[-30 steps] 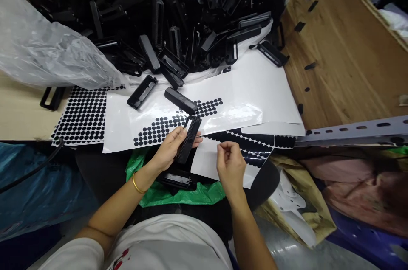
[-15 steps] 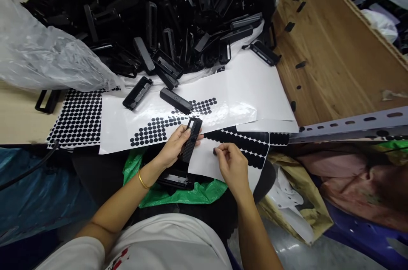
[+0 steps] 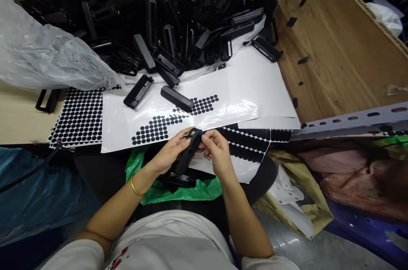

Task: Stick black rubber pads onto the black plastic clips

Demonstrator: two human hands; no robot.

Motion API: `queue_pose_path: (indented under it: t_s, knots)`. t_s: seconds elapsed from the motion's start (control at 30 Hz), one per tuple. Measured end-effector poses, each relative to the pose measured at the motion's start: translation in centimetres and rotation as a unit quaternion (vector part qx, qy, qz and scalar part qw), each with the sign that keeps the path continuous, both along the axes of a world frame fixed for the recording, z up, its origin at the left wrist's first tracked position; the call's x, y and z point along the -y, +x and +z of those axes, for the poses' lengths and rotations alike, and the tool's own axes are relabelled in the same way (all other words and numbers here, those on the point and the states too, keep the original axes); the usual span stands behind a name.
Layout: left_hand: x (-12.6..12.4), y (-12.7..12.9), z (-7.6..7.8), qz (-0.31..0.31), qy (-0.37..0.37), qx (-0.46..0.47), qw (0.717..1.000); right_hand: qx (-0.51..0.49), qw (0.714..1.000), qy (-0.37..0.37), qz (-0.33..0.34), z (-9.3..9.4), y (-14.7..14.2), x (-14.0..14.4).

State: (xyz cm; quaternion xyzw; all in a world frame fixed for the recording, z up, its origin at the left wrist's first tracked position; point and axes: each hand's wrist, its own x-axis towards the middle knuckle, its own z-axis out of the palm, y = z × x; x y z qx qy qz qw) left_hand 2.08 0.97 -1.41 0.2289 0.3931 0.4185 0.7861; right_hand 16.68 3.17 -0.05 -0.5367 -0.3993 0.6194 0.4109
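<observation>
My left hand [image 3: 170, 153] is closed round a long black plastic housing [image 3: 188, 151] with a ribbed face, tilted over my lap. At its upper right end, my right hand [image 3: 219, 151] pinches with thumb and forefinger; a small black sticker was in these fingertips earlier, and the fingers now mostly hide it. Under my right hand lies a backing sheet with rows of black stickers [image 3: 247, 151]. Just beyond my hands, a white sheet with round black dots [image 3: 149, 130] carries a loose housing [image 3: 177, 99] and an open-side-up one [image 3: 138, 91].
A large heap of black housings [image 3: 178, 15] fills the back of the table, beside a clear plastic bag [image 3: 57, 57]. A wooden board [image 3: 344, 45] with stuck black pieces rises at right. A green bag [image 3: 204, 191] lies in my lap; another dotted sheet [image 3: 83, 113] is at left.
My right hand has moved left and up to the housing's end, bringing its fingertips against it. My left hand has tilted the housing and shifted slightly down.
</observation>
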Motion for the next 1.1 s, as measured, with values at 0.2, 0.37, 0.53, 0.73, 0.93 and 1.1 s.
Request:
queue_pose_path:
  t_s: [0.2, 0.37, 0.53, 0.73, 0.93, 1.1]
  knots:
    - [0.1, 0.0, 0.4, 0.009, -0.002, -0.003, 1.000, 0.012, 1.000, 0.007, 0.003, 0.0, -0.2, -0.1]
    - [0.1, 0.1, 0.7, 0.016, -0.008, -0.011, 1.000, 0.032, 0.999, 0.014, 0.008, 0.0, -0.3, -0.1]
    - [0.2, 0.3, 0.5, 0.031, -0.005, -0.035, 0.999, 0.053, 0.998, 0.023, 0.012, -0.1, -0.4, 0.0]
    - [0.4, 0.6, 0.3, 0.042, 0.013, -0.085, 0.995, 0.117, 0.991, 0.059, 0.008, -0.2, -0.8, 0.2]
    - [0.5, 0.7, 0.1, 0.047, 0.032, -0.110, 0.992, 0.197, 0.974, 0.109, 0.025, -0.2, -1.4, 0.5]
    - [0.7, 0.2, 0.2, 0.049, 0.055, -0.140, 0.987, 0.285, 0.945, 0.160, 0.013, -0.3, -1.5, 1.0]
